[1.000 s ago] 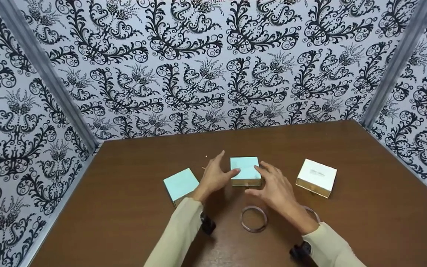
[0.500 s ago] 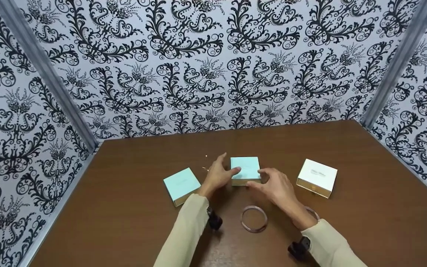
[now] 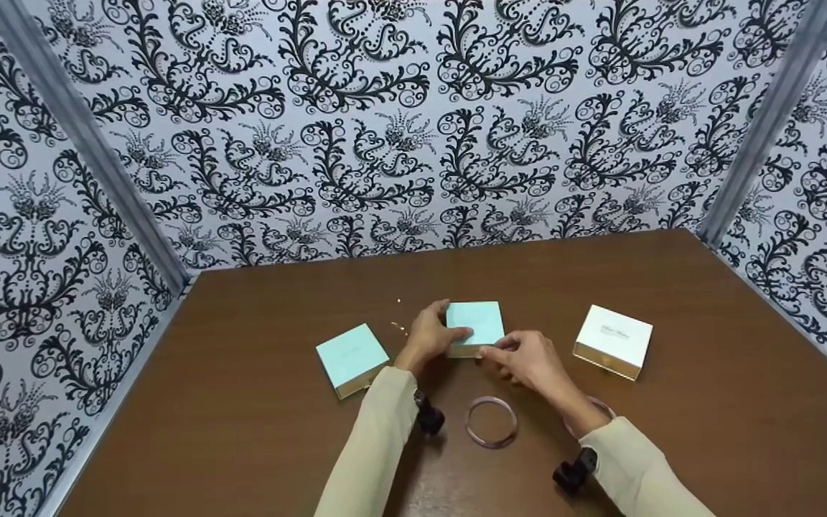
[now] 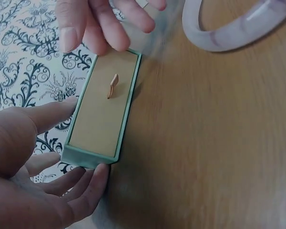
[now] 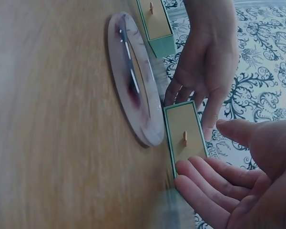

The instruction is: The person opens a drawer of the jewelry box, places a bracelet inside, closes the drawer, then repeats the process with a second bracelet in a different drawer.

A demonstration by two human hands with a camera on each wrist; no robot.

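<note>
A mint-green drawer-style jewelry box (image 3: 477, 316) sits mid-table, its gold front facing the person. My left hand (image 3: 433, 334) grips its left end, thumb on the lid and fingers down the side. At the front right corner is my right hand (image 3: 534, 360), with loosely bent fingers. In the right wrist view, its fingertips (image 5: 193, 164) lie against the gold front, near the small pull tab (image 5: 185, 138), and the thumb is extended above. That pull tab (image 4: 113, 87) stands out from the drawer front in the left wrist view too. A translucent pinkish bangle (image 3: 492, 444) lies before the box.
Another mint box (image 3: 351, 359) stands at the left, angled. To the right is a white box (image 3: 613, 341) with dark lettering. A second bangle (image 3: 602, 406) is partly hidden by the right forearm. Small gold pieces (image 3: 400, 328) lie behind the left hand. Patterned walls enclose the table.
My left hand has moved right and closed in on the box's left side. The right hand has drawn back from over the lid to the front right corner, fingers bending more.
</note>
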